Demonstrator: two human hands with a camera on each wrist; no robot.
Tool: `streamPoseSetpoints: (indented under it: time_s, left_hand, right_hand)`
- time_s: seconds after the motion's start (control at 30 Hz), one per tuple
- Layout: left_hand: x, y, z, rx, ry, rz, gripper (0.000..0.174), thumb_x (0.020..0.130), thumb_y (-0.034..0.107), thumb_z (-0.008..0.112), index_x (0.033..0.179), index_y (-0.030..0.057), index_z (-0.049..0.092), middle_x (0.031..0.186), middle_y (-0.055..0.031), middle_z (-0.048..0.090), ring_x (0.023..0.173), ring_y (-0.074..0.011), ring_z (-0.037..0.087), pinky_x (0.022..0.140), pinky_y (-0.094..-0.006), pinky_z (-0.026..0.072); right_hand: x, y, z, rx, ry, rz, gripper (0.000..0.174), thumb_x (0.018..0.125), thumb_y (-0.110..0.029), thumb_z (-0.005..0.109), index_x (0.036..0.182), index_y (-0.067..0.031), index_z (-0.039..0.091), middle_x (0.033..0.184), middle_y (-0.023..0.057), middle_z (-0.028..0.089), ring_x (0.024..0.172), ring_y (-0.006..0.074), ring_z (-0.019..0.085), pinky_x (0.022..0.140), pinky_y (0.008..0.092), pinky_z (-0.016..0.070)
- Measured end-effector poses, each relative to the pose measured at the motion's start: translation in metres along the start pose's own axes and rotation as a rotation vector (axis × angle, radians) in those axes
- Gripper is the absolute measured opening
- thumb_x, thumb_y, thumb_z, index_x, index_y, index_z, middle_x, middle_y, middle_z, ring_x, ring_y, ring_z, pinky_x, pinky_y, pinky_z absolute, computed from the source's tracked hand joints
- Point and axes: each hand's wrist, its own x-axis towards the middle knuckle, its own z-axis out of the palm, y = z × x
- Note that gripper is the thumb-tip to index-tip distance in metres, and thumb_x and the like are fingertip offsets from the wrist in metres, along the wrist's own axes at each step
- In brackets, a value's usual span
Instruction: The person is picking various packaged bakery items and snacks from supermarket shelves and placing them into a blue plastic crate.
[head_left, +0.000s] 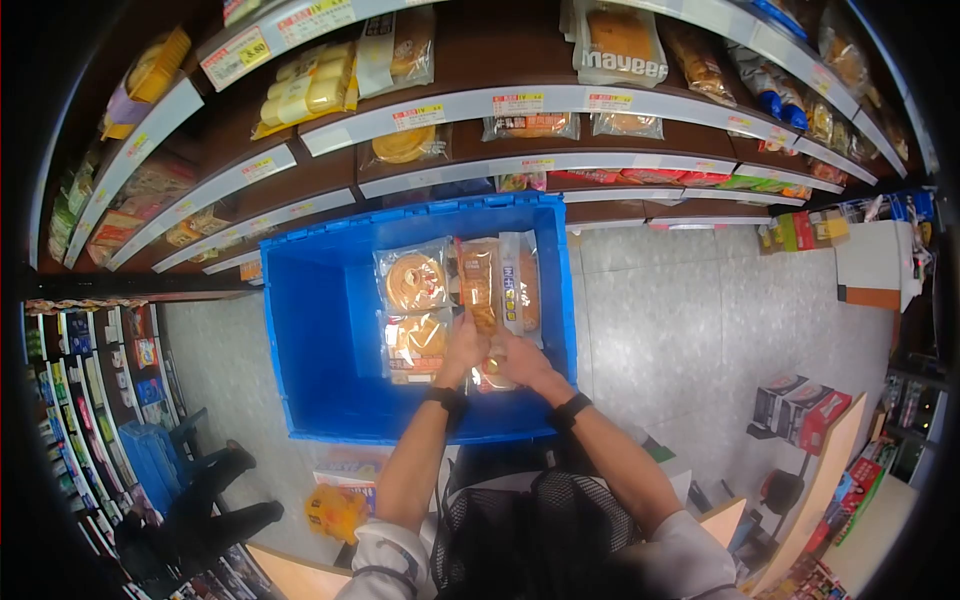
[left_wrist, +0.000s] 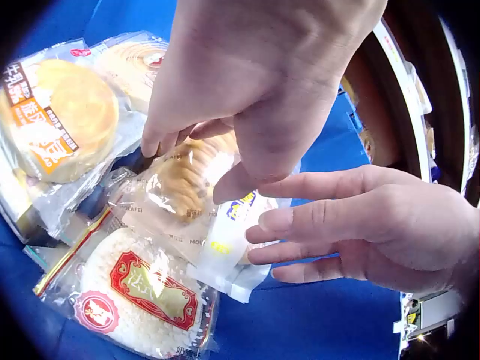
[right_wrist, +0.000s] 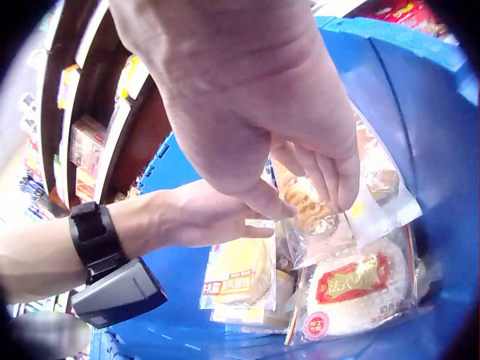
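The blue crate (head_left: 320,330) holds bagged pastries (head_left: 415,282) along its right side. Among them, the left hand (head_left: 462,348) has its grip pinched on a biscuit packet (left_wrist: 180,187). The right hand (head_left: 522,362) waits just beside it, fingers loose and apart.

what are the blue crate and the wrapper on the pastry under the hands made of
The blue crate looks like rigid moulded plastic, smooth and slightly glossy: even colour, stiff straight walls. The pastry wrapper looks like thin clear plastic film, glossy: it crinkles, catches glare, and the browned pastry shows through it.
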Motion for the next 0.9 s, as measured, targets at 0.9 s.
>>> streamPoseSetpoints:
  time_s: [0.9]
  left_hand:
    - [-0.143,0.051,-0.053,-0.543,-0.059,0.195,0.03,0.09,0.006,0.059,0.118,-0.0027,0.056,0.109,-0.0109,0.064,0.101,-0.0171,0.06,0.087,-0.0289,0.0482]
  right_hand:
    - [-0.057,-0.011,0.002,0.267,0.184,-0.269,0.038,0.08,-0.022,0.064,0.11,0.0012,0.063,0.099,0.0191,0.067,0.095,0.0304,0.065,0.084,0.0359,0.051]
